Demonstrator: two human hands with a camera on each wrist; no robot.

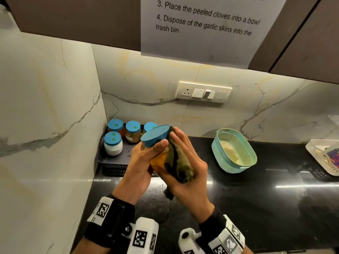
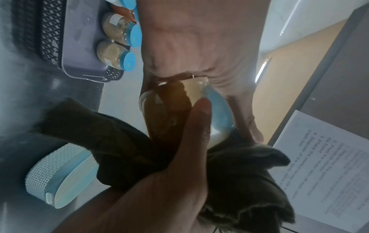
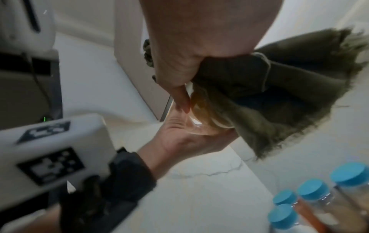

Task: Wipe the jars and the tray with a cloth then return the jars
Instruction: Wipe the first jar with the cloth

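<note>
My left hand [image 1: 146, 158] grips a tilted glass jar [image 1: 156, 138] with a blue lid and yellow-orange contents, held above the counter in front of the tray. My right hand [image 1: 183, 158] holds a dark olive cloth [image 1: 178, 162] wrapped against the jar's side. In the left wrist view the jar [image 2: 173, 107] sits between my palm and the cloth [image 2: 249, 173]. The right wrist view shows the cloth [image 3: 269, 102] bunched round the jar [image 3: 201, 110]. Several blue-lidded jars [image 1: 113, 142] stand on the grey tray [image 1: 117, 158] in the corner.
A teal perforated basket [image 1: 234, 151] sits on the black counter [image 1: 256, 198] to the right. A white basket [image 1: 324, 156] is at the far right edge. A marble wall [image 1: 45, 125] closes the left side; a cabinet with a paper sheet [image 1: 201, 24] hangs overhead.
</note>
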